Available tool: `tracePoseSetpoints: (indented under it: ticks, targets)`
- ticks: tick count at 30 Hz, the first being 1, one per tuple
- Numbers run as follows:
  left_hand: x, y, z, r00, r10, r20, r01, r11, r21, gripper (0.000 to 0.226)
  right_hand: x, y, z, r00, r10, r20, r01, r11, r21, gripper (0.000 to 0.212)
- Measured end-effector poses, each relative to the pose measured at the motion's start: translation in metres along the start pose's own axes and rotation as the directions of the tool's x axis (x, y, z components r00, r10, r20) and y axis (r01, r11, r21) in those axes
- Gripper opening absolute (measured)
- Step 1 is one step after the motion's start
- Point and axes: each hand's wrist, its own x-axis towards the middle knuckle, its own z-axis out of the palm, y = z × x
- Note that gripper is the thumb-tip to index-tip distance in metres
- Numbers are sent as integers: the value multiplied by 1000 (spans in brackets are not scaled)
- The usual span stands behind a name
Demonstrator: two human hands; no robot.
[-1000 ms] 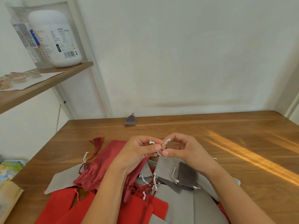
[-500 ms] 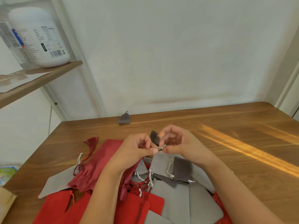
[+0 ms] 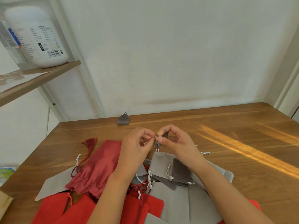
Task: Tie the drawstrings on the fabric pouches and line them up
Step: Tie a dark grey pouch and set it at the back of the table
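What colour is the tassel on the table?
The tassel is dark red, best seen in the head view.

A white bottle (image 3: 37,38) (barcode label) stands on a wooden shelf (image 3: 56,71).

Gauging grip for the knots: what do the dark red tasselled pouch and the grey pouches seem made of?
Dark red pouch: likely satin-like woven cloth; slight sheen, fine creases along it. Light grey pouch: matte, probably suede-like or velvety fabric; no shine, lies flat. Small dark grey pouch, pinched by left hand and right hand: same matte look, darker. Fibre unclear.
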Motion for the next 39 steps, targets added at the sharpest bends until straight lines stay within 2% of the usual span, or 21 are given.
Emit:
tracePoseSetpoints:
  ticks: [3,7,10,13,18,21,25,29,33,39]
  targets:
    - [0,-3,-1,995,93,-30,-93,996,14,16,-2,0,3,997,75,-27,-77,993,-93,12]
    - [2,-6,-2,985,175,0,-174,982,70,15,-4,0,6,995,93,-29,-95,990,-107,14]
    - [2,-6,-1,980,198,3,-198,977,76,14,-5,0,7,991,115,-68,-119,991,-61,29]
    - [1,-7,1,980,198,7,-198,977,78,10,-6,0,8,979,145,-144,-142,989,31,25]
    - [1,-6,2,999,47,10,-47,999,15,10,-4,-1,10,970,160,-182,-140,983,120,20]
    - [1,-5,1,998,1,70,0,1000,-15,12,-2,0,9,968,154,-201,-120,978,171,16]
    - [1,-6,-2,979,-76,189,74,997,19,17,1,-7,-3,960,149,-235,-82,959,272,22]
    - [2,-5,-4,961,-106,254,102,994,27,19,3,-12,-12,951,126,-281,-33,949,314,21]
    - [2,0,-7,948,-90,306,95,995,-1,17,5,-8,-16,916,173,-363,-15,917,399,22]
    - [0,1,-10,928,-118,352,164,981,-101,19,4,-7,-12,901,211,-380,-23,896,444,21]
